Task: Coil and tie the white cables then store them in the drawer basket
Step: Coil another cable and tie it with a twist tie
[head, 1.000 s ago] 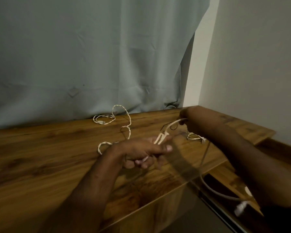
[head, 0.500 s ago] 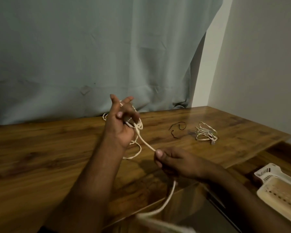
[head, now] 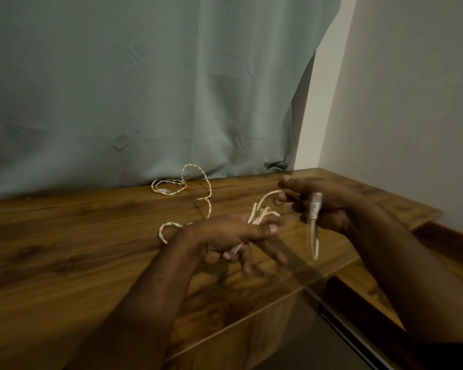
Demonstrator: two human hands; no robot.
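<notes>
Left hand [head: 226, 237] grips gathered white cable [head: 259, 216] loops as anchor; right hand [head: 320, 209] pinches the free end for winding.

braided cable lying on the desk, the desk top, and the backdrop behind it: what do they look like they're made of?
Braided cable: off-white twisted strands, probably fabric-sleeved or twisted plastic-coated wire; too small to say which.
Desk top: wood-grain surface, semi-gloss, showing soft reflections; likely laminate or veneer rather than solid wood, edge look leaves it open.
Curtain: grey-green woven cloth, matte, hanging in folds and creases.
</notes>
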